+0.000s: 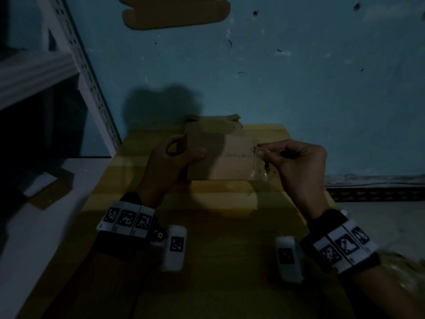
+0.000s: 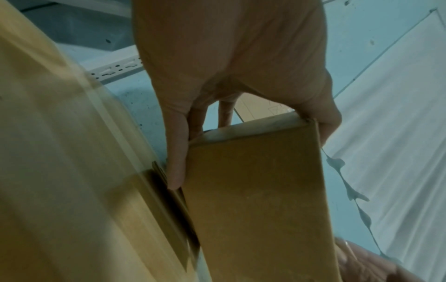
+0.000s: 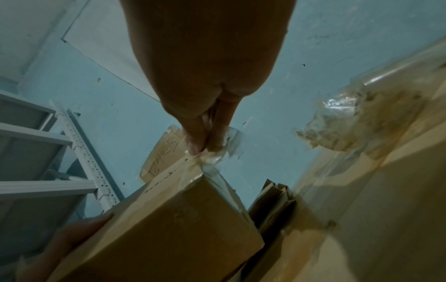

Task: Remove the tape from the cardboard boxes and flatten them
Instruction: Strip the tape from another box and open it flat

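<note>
– What's over on the left?

– A white metal shelf rack (image 1: pixel 87 72) against the blue wall (image 1: pixel 299 77), with a cardboard scrap (image 1: pixel 53 192) on the white ledge below it.

– And the left hand (image 1: pixel 171 162)?

– It grips the left end of the small box (image 1: pixel 220 155), thumb on the front, fingers behind, holding it up over a big yellow-brown box (image 1: pixel 207 226) that serves as the tabletop.

– The right hand (image 1: pixel 296 160)?

– Its fingertips pinch the clear tape (image 1: pixel 259 173) at the small box's right edge, where a loose crumpled length hangs. Folded cardboard (image 3: pixel 272 198) stands just behind, and a wad of used tape (image 3: pixel 357 124) lies further right.
</note>
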